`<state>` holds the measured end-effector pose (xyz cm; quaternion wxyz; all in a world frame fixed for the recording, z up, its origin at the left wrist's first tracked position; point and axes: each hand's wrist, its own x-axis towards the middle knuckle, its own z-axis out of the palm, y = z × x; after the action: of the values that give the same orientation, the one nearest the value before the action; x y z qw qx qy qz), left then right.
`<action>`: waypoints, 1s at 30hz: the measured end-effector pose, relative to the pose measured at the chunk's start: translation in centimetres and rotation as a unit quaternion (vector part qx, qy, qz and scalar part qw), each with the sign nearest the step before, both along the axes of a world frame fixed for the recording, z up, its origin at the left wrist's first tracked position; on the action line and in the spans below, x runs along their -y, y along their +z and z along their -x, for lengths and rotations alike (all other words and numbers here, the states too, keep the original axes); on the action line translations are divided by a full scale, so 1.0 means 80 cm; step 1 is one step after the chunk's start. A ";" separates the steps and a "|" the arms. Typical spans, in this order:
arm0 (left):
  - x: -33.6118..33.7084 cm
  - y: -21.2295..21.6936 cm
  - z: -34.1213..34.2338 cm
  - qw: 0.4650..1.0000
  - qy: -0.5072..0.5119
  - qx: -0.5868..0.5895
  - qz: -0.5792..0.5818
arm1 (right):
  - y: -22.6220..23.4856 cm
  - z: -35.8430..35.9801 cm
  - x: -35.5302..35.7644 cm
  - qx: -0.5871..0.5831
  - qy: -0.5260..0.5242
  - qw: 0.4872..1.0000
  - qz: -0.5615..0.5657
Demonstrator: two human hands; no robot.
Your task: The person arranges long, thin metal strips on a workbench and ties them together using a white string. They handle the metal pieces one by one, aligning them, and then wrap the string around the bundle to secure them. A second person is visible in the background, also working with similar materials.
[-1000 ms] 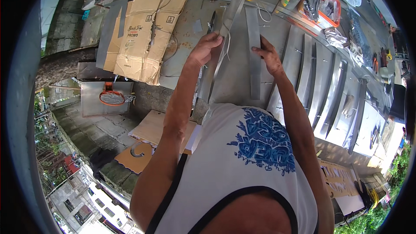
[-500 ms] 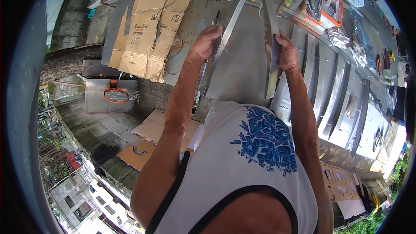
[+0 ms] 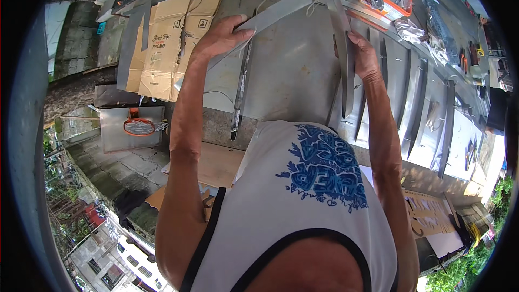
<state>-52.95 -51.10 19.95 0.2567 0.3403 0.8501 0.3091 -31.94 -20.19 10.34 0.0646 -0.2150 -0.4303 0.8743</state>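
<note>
Grey sheet-metal strip [image 3: 303, 8], bent between left hand [image 3: 219, 38] and right hand [image 3: 363, 57], fingers clamped on each leg: I'd keep both grips even above the surface [image 3: 292, 75].

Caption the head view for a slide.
Left hand and right hand each hold a curved sheet-metal strip above a workbench.
</note>
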 end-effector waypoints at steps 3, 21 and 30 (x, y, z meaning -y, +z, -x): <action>-0.004 0.006 0.003 0.992 -0.074 -0.064 0.082 | -0.005 -0.009 -0.025 0.023 0.006 0.998 -0.064; -0.084 -0.006 -0.019 0.873 -0.412 -0.262 0.016 | 0.089 -0.082 -0.054 0.134 0.145 0.853 -0.483; -0.061 -0.004 0.028 0.959 -0.174 0.187 -0.125 | 0.045 -0.081 -0.070 0.074 0.111 0.954 -0.268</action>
<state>-55.21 -46.24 19.65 0.4164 0.4484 0.6690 0.4220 -25.50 -14.62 13.92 -0.0100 -0.2048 -0.6735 0.7102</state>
